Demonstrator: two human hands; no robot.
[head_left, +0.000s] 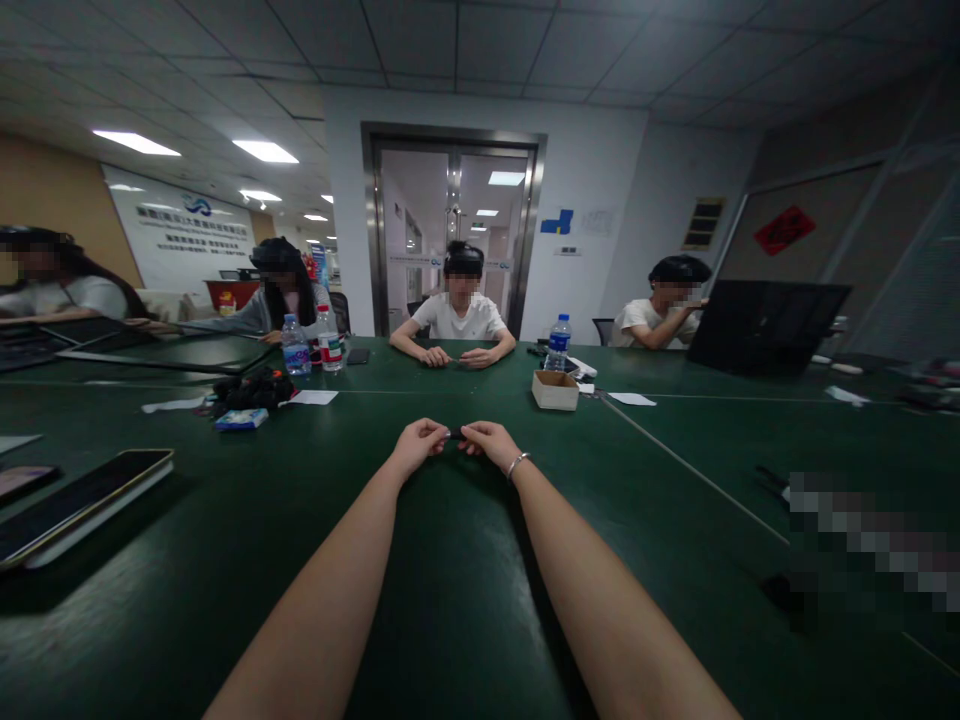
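Both arms reach forward over the dark green table (450, 560). Between the fingertips of my left hand (418, 447) and my right hand (489, 446) is a small black object (454, 435), pinched at one end by each hand. It is short and dark with a lighter bit near the left fingers; its kind is too small to make out. The fingers of both hands are closed on it and hide its ends. A silver bracelet (517, 463) circles my right wrist.
An open cardboard box (555, 392) and a water bottle (559, 340) stand ahead right. Ahead left are two bottles (296, 348), a dark bundle (251, 388) and a small blue packet (241, 419). A phone (90, 505) lies left. Several people sit around the table.
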